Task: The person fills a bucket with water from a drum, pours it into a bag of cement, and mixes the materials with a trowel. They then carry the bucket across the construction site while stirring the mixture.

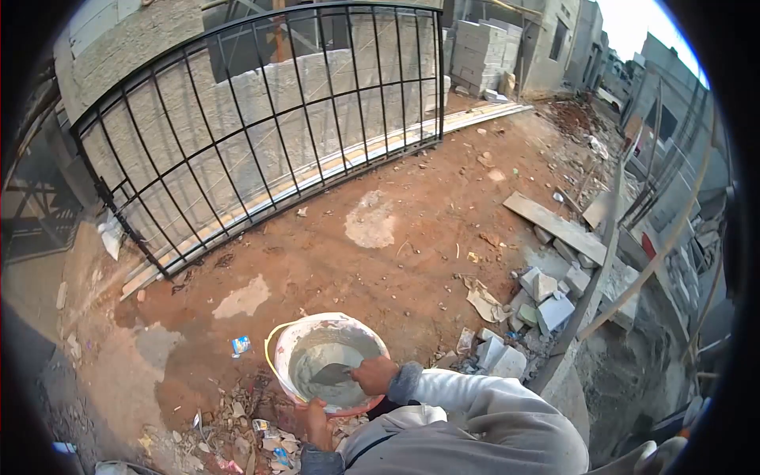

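A round bucket [286, 336] with a pale, mortar-smeared rim stands on the ground just in front of me. Inside it lies wet grey mortar [342, 395]. My right hand [374, 375] is closed around the handle of a trowel [331, 374], whose grey blade rests at the mortar's surface. At the bucket's near rim, my left hand [315, 416] grips the edge; part of its fingers is hidden. A yellow bucket handle [269, 348] hangs down on the left side.
A black metal gate frame [273, 116] leans along a rough wall beyond the reddish soil. Broken blocks [545, 289] and a wooden plank [558, 229] lie to the right. Litter and rubble [237, 427] cover the ground at lower left, near a blue packet [241, 345].
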{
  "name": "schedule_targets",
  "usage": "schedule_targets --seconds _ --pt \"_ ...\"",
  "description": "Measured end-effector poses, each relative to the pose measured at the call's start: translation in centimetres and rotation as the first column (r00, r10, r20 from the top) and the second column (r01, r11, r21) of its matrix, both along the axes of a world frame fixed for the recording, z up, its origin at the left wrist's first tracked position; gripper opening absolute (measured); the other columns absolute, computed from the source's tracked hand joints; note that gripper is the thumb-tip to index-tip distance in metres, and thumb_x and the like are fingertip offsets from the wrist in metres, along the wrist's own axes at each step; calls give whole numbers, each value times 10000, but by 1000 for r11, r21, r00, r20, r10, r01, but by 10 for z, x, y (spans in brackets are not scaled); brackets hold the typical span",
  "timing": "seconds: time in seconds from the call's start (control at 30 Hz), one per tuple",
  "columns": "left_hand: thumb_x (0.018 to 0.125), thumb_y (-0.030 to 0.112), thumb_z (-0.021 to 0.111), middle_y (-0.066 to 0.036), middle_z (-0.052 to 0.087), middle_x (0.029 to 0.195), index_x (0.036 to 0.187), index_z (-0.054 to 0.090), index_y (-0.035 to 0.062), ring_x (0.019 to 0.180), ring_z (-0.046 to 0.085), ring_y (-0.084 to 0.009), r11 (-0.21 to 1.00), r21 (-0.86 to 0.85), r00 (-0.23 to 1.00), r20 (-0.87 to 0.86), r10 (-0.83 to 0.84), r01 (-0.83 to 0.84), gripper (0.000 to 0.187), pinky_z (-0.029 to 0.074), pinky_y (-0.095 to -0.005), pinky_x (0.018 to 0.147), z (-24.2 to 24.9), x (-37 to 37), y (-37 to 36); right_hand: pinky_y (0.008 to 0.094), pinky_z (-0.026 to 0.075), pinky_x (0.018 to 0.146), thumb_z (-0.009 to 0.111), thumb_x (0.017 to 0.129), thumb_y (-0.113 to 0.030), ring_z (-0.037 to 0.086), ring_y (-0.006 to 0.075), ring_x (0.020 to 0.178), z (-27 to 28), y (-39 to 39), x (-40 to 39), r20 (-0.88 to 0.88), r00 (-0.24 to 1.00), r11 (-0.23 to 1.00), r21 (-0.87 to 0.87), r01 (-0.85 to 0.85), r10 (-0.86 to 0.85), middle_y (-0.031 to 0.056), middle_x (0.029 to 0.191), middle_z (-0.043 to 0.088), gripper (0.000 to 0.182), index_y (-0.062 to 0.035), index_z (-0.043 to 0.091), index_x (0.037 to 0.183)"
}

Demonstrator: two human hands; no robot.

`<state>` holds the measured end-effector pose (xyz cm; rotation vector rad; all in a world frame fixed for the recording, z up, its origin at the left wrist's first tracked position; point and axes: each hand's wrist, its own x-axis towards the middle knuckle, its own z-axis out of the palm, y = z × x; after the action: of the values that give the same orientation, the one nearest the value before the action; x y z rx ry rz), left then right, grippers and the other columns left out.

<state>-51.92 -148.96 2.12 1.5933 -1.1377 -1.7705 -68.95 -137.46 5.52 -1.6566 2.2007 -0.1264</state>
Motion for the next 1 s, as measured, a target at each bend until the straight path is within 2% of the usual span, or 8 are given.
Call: schedule_targets --seconds 0.2,0.3,0.53,0.57,0.63,0.73,0.93,1.0 --pt "711 -45 576 -50 592 724 830 580 -12 529 517 -133 945 -68 935 -181 304 -321 124 394 -312 450 -20 -26 -119 475 537 602 563 804 -199 670 355 665 7 -209 -62 -7 942 942 34 -335 335 169 690 659 173 -85 691 826" --pt "723 -58 558 -47 618 765 912 611 -21 578 555 -131 884 137 893 5 450 -447 200 421 -298 499 9 -22 -169 479 531 584 567 802 -212 665 363 640 -4 -295 -64 -67 818 821 14 -571 571 170 665 651 178 -87 693 817" --pt "725 -82 532 -54 669 850 1154 606 -8 729 634 -163 486 -70 485 -276 830 -871 442 494 -290 647 -26 18 -271 466 541 597 583 791 -269 680 342 681 -3 -467 1 -192 499 528 158 -834 845 137 721 679 171 -167 714 831" --pt "720 -90 522 -50 678 908 1223 583 13 757 640 -170 542 -111 548 -297 782 -833 517 498 -292 668 20 37 -284 459 542 601 589 794 -271 683 337 693 5 -475 14 -166 473 499 183 -847 865 140 733 682 174 -169 718 849" --pt "718 -96 518 -65 676 936 1211 587 9 766 642 -171 443 -248 502 -279 819 -861 508 499 -295 667 -23 70 -319 445 545 609 603 799 -276 690 327 716 44 -530 58 -176 430 457 166 -874 886 147 757 689 185 -172 728 887" --pt "704 -108 517 -112 666 959 1146 602 -10 748 650 -196 401 -84 409 -229 883 -912 461 512 -321 626 -17 106 -346 429 532 596 646 809 -279 664 312 683 89 -571 103 -167 519 508 -109 -854 838 145 775 638 294 -187 681 1086" --pt "677 -113 523 -110 644 892 1077 604 -19 703 635 -228 173 104 143 -246 959 -979 418 518 -369 555 -1 197 -429 424 524 569 620 855 -283 643 304 636 40 -695 154 -243 263 273 8 -962 934 125 762 608 305 -173 630 1139" --pt "667 -90 524 -69 655 955 1167 582 -7 779 630 -192 86 81 60 -282 958 -993 511 504 -313 654 -2 218 -460 439 525 577 616 859 -284 649 314 649 39 -721 191 -172 295 271 -150 -951 940 126 765 606 262 -160 633 1090"
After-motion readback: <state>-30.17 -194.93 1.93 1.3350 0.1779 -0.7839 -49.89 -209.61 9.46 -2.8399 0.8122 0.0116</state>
